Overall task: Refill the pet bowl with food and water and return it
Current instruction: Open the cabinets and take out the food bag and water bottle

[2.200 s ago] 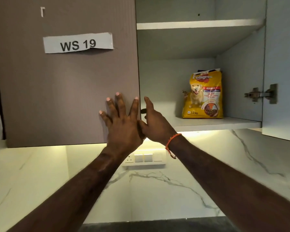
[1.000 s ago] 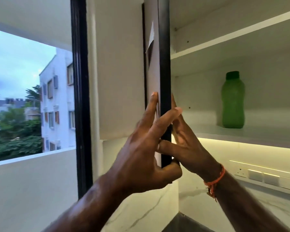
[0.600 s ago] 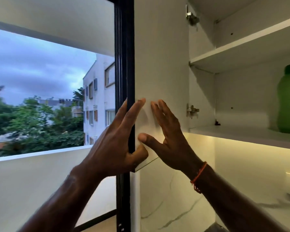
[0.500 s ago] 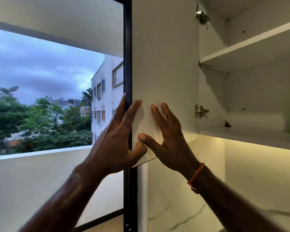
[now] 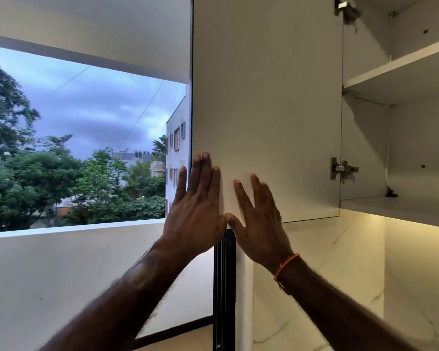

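Both hands lay flat, fingers straight, side by side on the open cabinet door point(image 5: 266, 97): left hand point(image 5: 195, 214) at its outer edge, right hand point(image 5: 260, 224) beside it. No pet bowl showed.

Open white wall cabinet point(image 5: 403, 102) beside a large window point(image 5: 86, 138) showing trees, buildings, cloudy dusk sky; marble-veined wall point(image 5: 314, 262) below.

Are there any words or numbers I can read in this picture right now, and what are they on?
None: no word, number or brand can be read in this view.
The open cabinet door shows its plain white inner face, with the left hand and right hand flat on it.
The building outside the window shows no sign that can be read.
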